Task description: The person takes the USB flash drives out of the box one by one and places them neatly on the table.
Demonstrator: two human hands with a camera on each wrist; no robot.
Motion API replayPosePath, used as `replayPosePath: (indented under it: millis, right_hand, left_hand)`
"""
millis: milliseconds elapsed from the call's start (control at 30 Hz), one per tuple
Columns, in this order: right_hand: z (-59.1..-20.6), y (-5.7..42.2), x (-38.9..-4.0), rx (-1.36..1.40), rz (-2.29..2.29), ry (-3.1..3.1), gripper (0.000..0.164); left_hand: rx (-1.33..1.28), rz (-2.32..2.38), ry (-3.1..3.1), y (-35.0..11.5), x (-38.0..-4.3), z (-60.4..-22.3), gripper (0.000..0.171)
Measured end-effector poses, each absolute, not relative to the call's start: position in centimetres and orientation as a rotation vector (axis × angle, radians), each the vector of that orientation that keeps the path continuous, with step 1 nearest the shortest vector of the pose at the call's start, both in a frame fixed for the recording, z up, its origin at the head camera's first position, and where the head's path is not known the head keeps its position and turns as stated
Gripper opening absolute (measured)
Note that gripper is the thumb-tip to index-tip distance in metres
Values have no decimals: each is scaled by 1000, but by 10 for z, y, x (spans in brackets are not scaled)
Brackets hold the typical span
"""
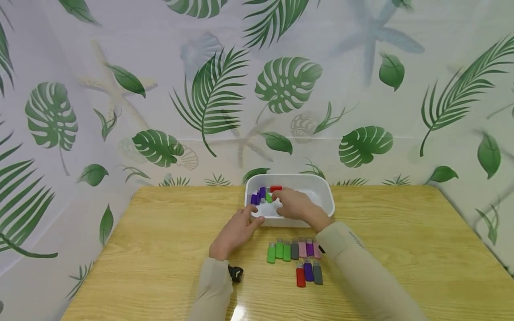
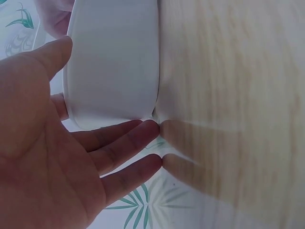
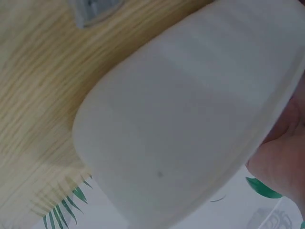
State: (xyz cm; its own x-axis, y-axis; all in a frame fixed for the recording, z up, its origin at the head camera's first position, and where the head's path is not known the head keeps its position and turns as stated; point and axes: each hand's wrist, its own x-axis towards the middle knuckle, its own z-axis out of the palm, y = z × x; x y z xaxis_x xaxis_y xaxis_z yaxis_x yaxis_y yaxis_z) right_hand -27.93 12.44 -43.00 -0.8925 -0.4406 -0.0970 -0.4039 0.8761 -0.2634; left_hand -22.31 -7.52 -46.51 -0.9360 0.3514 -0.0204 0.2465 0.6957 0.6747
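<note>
A white plastic bin [image 1: 289, 222] stands at the back of the table, with several USB sticks at its left end: purple ones [image 1: 263, 192], a green one [image 1: 268, 197] and a red one [image 1: 275, 189]. My right hand [image 1: 296, 203] reaches down over the front rim, its fingertips beside the green and red sticks. Its fingertips are partly hidden, and I cannot tell whether they pinch a stick. At the bin's front left corner is my left hand [image 1: 239, 228], thumb and forefinger at the rim, the other fingers extended along the outside in the left wrist view.
In front of the bin lies a row of green, grey, pink and purple USB sticks [image 1: 287, 251], partly under the right sleeve. Nearer me are a red stick [image 1: 300, 275], a purple one [image 1: 308, 270] and a grey one [image 1: 317, 273]. A leaf-patterned cloth [image 1: 225, 169] hangs behind the table.
</note>
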Motion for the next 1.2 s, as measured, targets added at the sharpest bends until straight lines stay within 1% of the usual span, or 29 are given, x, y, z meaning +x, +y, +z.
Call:
replayPosePath:
  millis: [300, 533, 600, 700, 833, 967, 1033, 1100, 1200]
  right_hand:
    - [-439, 121, -290, -579, -359, 2904, 41]
    - [-450, 121, -300, -468, -363, 2883, 55]
    - [-454, 123, -301, -446, -361, 2862, 56]
    - [-456, 126, -301, -447, -362, 2827, 54]
    - [-454, 128, -302, -465, -371, 2813, 47]
    - [-451, 130, -304, -450, -368, 2853, 32]
    - [-451, 130, -305, -417, -376, 2865, 29]
    - [-453, 131, -305, -396, -394, 2869, 31]
    - [-456, 131, -305, -418, -449, 2848, 40]
  left_hand:
    - [514, 1052, 2769, -76, -223, -466, 53]
    - [511, 1064, 2770, -74, -223, -466, 50]
    - [509, 1067, 2762, -72, -223, -467, 50]
    - [503, 1047, 2761, -70, -222, -468, 50]
    - [505, 1022, 2782, -71, -224, -470, 48]
    - [504, 1019, 2791, -72, -225, -468, 47]
    - [479, 1014, 2785, -73, -225, -467, 47]
    - [458, 1012, 2774, -75, -224, -466, 48]
    - [448, 1007, 2772, -77, -222, -466, 49]
